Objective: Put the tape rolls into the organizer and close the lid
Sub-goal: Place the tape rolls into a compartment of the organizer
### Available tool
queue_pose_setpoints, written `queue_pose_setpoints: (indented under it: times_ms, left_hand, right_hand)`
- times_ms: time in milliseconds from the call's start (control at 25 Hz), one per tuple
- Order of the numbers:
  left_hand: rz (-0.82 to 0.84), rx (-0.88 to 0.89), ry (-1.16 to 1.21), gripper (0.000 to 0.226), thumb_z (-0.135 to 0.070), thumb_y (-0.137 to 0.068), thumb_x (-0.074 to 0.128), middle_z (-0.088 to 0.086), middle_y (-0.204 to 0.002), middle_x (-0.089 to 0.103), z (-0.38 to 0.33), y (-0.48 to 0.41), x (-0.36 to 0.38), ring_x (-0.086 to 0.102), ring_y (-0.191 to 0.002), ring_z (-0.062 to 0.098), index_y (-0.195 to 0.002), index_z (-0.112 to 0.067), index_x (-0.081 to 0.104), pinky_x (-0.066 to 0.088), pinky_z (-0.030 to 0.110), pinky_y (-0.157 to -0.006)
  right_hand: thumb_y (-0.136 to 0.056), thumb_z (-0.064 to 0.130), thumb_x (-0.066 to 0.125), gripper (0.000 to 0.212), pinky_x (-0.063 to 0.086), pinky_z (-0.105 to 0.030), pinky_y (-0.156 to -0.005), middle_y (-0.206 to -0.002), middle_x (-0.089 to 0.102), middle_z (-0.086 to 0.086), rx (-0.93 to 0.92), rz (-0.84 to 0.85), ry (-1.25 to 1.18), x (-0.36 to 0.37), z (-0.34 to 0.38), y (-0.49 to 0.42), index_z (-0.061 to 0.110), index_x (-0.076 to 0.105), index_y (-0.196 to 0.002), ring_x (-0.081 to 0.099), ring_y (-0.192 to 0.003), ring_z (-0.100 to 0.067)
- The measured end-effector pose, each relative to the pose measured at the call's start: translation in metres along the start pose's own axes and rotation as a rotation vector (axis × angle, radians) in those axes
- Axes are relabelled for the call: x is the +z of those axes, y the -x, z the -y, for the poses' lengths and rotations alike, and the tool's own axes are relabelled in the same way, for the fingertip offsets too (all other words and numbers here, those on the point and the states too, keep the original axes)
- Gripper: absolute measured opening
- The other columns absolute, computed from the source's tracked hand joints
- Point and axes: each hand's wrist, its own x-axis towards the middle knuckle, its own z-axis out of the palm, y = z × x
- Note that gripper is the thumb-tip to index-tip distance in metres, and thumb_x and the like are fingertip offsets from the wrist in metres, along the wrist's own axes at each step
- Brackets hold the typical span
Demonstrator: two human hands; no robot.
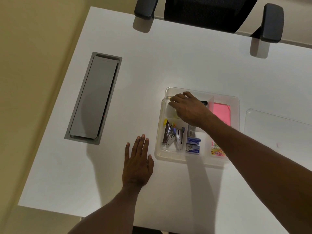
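Note:
The clear plastic organizer (169, 157) stands open on the white desk. My right hand (187, 108) reaches into its far-left compartment, palm down. Its fingers curl over a pale, translucent tape roll (171, 110), most of which the hand hides. The flat clear lid (276, 129) lies on the desk just right of the organizer. My left hand (136, 164) rests flat on the desk to the left of the organizer, fingers spread and holding nothing.
Other compartments hold staplers (170, 134), blue staple boxes (193, 146), pink notes (222, 114) and coloured paper clips (217, 151). A grey cable hatch (94, 98) is set into the desk at left. A black office chair (211, 12) stands at the far edge.

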Motion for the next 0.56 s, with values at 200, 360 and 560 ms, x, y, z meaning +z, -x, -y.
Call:
queue_pose_setpoints:
  times_ms: [200, 360, 560]
  left_hand:
    - [-0.006, 0.008, -0.005, 0.066, -0.044, -0.107, 0.029, 0.0, -0.179, 0.018, 0.002, 0.0, 0.001, 0.017, -0.167, 0.02, -0.169, -0.023, 0.019, 0.017, 0.056, -0.134]
    - [-0.016, 0.014, -0.005, 0.067, -0.045, -0.107, 0.028, 0.0, -0.179, 0.017, 0.002, -0.001, 0.003, 0.017, -0.167, 0.021, -0.169, -0.024, 0.016, 0.012, 0.054, -0.135]
    - [-0.019, 0.027, -0.01, 0.067, -0.043, -0.106, 0.031, 0.002, -0.178, 0.019, 0.004, 0.0, 0.003, 0.017, -0.167, 0.02, -0.169, -0.021, 0.019, 0.015, 0.055, -0.135]
  right_hand:
    - [-0.102, 0.034, 0.037, 0.039, 0.03, -0.047, -0.117, -0.131, 0.059, -0.007, 0.054, 0.048, -0.015, 0.006, -0.001, 0.001, 0.013, 0.058, -0.126, 0.051, -0.128, -0.023]
    - [-0.104, 0.034, 0.034, 0.038, 0.029, -0.047, -0.118, -0.13, 0.058, -0.007, 0.067, 0.06, -0.028, 0.008, 0.002, -0.001, 0.014, 0.057, -0.126, 0.051, -0.127, -0.023]
    - [-0.105, 0.03, 0.036, 0.045, 0.018, -0.047, -0.126, -0.159, 0.038, -0.011, 0.169, 0.075, -0.145, 0.006, 0.01, 0.01, 0.013, 0.044, -0.145, 0.03, -0.15, -0.025]
